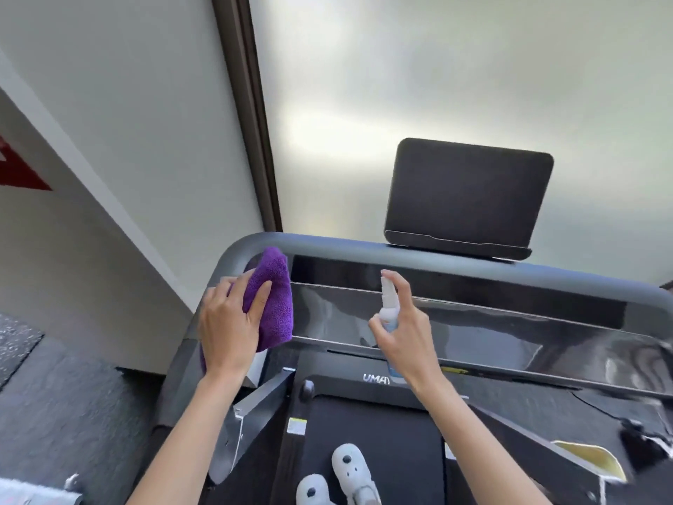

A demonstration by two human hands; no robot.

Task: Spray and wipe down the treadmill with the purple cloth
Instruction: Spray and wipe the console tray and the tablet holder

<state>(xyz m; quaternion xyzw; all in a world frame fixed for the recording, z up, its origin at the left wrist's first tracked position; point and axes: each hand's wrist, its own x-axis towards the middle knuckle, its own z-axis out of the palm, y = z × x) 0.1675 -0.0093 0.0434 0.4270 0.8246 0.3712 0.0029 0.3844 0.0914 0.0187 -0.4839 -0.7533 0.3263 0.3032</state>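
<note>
Head view: one purple cloth (274,297), one spray bottle (389,304), two hands.

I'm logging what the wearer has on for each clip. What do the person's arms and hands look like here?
Both forearms are bare up to the frame's lower edge, with no sleeves showing. The left hand and the right hand wear no gloves, and no rings, watch or wristband can be seen. Fingernails look short and unpainted.
</note>
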